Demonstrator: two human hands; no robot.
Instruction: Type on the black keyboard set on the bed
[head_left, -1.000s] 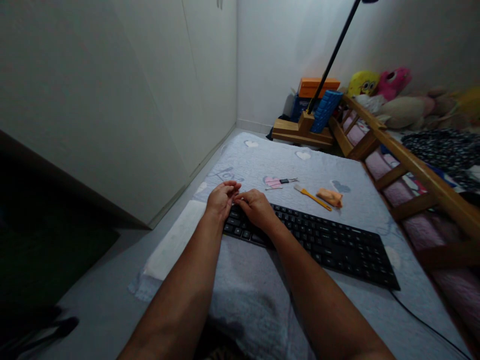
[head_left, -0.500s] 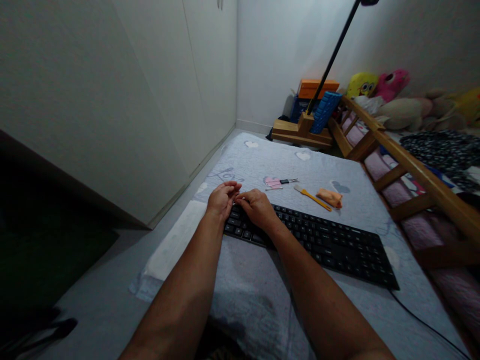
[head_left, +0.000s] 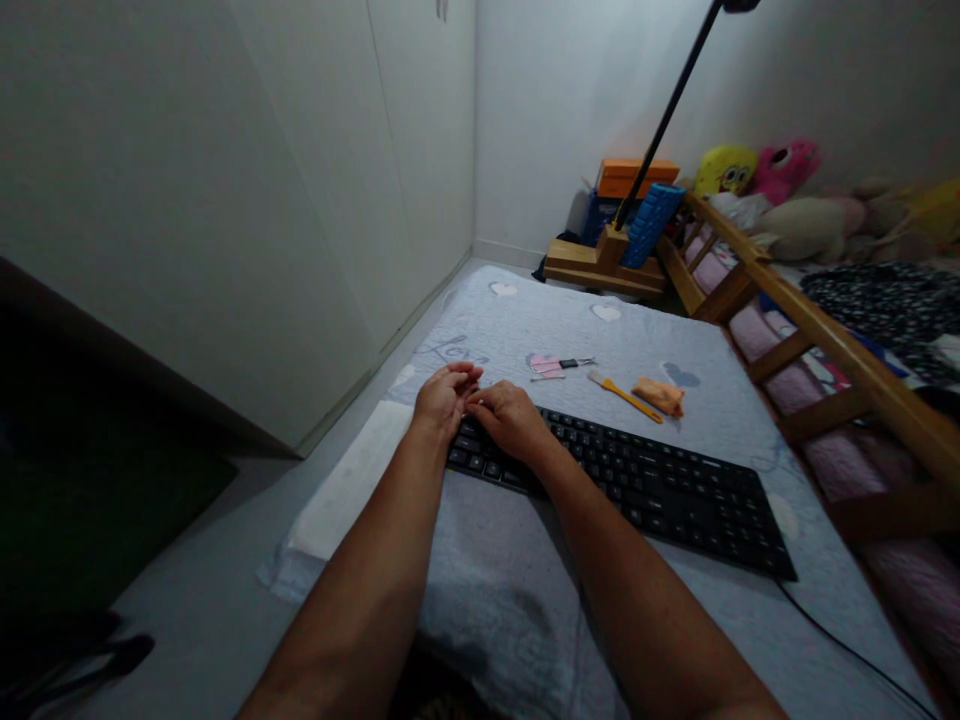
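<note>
A black keyboard point(head_left: 675, 490) lies at a slant on the pale blue patterned cloth. Over its far left corner, my left hand point(head_left: 445, 400) is cupped on its side, palm toward the right, fingers loosely stretched. My right hand point(head_left: 510, 418) rests above the left-end keys, thumb and fingertips pinched together close to my left palm. Whatever sits between those fingertips is too small and hidden to name. Beyond the keyboard are a thin tool with a black grip point(head_left: 571, 364), a thin white stick point(head_left: 547, 378), a yellow-handled brush point(head_left: 630, 398) and a crumpled orange bundle point(head_left: 658, 396).
A folded white cloth point(head_left: 352, 485) lies left of my arms. The keyboard cable point(head_left: 847, 645) trails off to the lower right. A wooden bed rail point(head_left: 847, 370) borders the right side, a pale cabinet point(head_left: 322, 200) the left. Behind stands a wooden base point(head_left: 600, 260) with a black pole.
My right hand has shifted slightly left, its fingertips a little closer to my left palm. The left hand and the keyboard are practically still.
</note>
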